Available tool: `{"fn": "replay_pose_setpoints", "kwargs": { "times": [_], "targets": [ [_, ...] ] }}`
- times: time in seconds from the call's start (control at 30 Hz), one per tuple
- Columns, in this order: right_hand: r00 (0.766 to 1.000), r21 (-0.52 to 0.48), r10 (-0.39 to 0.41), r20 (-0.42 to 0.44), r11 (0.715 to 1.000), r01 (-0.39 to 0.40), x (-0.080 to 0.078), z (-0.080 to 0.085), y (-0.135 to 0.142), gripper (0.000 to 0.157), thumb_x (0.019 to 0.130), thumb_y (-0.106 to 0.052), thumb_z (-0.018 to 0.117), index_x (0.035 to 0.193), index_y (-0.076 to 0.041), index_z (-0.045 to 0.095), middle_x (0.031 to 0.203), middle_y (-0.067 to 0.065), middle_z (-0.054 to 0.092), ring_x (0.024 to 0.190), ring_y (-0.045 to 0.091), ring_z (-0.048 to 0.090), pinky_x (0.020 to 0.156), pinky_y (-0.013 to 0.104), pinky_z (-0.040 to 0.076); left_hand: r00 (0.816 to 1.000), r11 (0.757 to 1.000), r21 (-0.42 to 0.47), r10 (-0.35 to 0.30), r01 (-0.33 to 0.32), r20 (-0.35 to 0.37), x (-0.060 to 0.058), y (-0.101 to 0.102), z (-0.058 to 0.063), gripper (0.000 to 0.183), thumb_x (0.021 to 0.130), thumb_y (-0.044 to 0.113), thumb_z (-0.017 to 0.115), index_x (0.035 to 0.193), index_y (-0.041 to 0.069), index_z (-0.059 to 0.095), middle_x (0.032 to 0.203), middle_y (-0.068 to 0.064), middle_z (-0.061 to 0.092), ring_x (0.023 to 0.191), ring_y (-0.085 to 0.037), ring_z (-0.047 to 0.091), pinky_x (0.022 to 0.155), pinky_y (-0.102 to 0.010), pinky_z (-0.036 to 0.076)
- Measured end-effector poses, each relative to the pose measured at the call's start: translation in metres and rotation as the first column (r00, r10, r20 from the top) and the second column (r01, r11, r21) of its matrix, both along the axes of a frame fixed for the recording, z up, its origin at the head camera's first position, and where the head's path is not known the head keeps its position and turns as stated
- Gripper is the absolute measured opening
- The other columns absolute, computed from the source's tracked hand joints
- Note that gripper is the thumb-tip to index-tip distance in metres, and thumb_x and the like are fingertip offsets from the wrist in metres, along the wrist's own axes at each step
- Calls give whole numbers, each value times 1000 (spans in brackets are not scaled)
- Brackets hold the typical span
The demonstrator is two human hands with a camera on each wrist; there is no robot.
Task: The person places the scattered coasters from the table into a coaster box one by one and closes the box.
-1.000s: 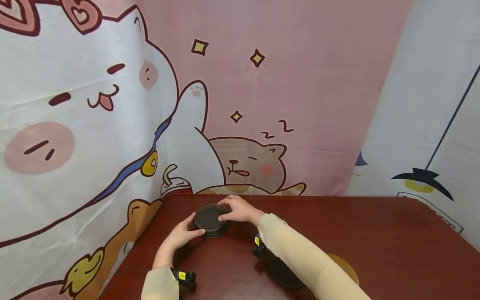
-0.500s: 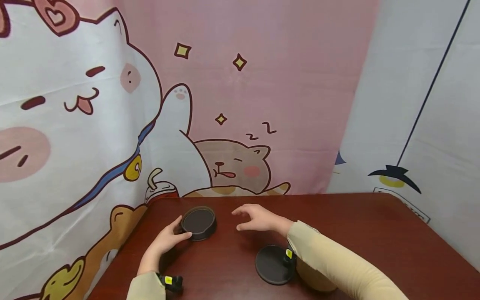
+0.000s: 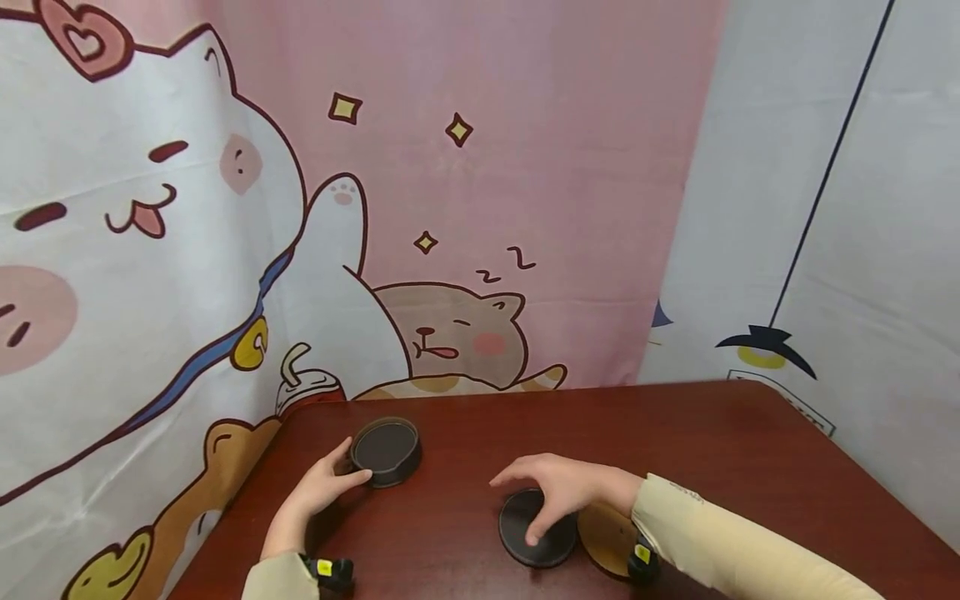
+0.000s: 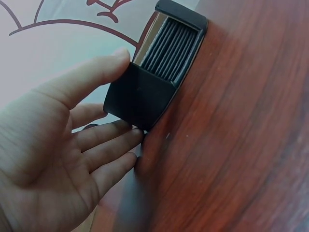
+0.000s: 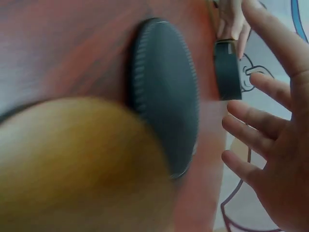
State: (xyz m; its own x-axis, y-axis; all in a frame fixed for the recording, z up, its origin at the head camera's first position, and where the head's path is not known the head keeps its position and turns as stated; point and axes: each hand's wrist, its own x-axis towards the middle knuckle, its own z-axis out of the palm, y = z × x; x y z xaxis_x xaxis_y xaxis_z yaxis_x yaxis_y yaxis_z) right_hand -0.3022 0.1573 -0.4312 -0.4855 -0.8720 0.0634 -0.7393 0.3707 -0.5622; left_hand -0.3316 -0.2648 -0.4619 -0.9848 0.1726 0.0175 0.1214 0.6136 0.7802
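A round black coaster holder (image 3: 386, 454) stands at the table's far left; the left wrist view shows several dark ridged edges stacked in its side opening (image 4: 166, 50). My left hand (image 3: 318, 486) holds its near left side, thumb at the upper rim and fingers against the lower wall. Above a black round coaster (image 5: 169, 92) with a stitched edge, my right hand (image 3: 564, 490) hovers with fingers spread and nothing in them. Beside that coaster lies a tan-gold disc (image 3: 606, 542), partly hidden by the right wrist in the head view and blurred in the right wrist view.
The dark red-brown wooden table (image 3: 450, 533) meets a cartoon-printed cloth (image 3: 585, 208) along its back and left. Each wrist carries a small black camera, such as the left camera (image 3: 333, 572).
My right hand has let go of the coaster holder and moved right and nearer, over the black coaster. My left hand stays on the holder. The head view has turned slightly right.
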Motion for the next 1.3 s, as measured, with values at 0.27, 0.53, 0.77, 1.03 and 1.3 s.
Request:
{"fn": "replay_pose_setpoints", "kwargs": {
  "times": [0.27,0.53,0.77,1.03,1.3],
  "targets": [
    [998,106,-60,0,993,59,15,-17,26,91,71,-48,84,148,-23,41,152,11,35,139,27,31,103,55,34,1000,1000,7,3,-3,8,1,1,0,92,85,31,74,151,-5,22,140,-34,42,128,-44,45,101,-56,37],
    [996,146,-89,-23,985,92,21,-26,29,89,72,-50,82,148,-31,40,154,9,31,140,27,30,101,61,30,1000,1000,5,5,-5,8,0,1,-1,94,85,33,75,151,-5,20,141,-35,41,129,-45,44,101,-57,37],
    [990,150,-110,-89,981,122,24,-32,27,85,71,-50,82,145,-30,44,150,5,38,136,21,35,98,62,32,1000,1000,6,14,-14,11,0,1,-3,95,84,36,75,152,-3,21,143,-33,38,129,-44,43,101,-56,37],
    [990,125,-95,-105,986,108,23,-36,29,76,72,-50,82,139,-32,51,146,3,41,131,18,39,98,54,38,1000,1000,7,24,-24,20,1,1,-6,93,85,36,73,151,-4,22,140,-34,42,127,-44,45,100,-56,39],
    [993,55,-119,14,991,118,14,-28,33,74,73,-46,81,139,-32,52,146,8,38,127,19,41,91,31,45,1000,1000,-6,23,-23,10,1,0,-3,92,85,34,74,152,-4,22,144,-33,37,129,-44,43,102,-57,35]
  ]
}}
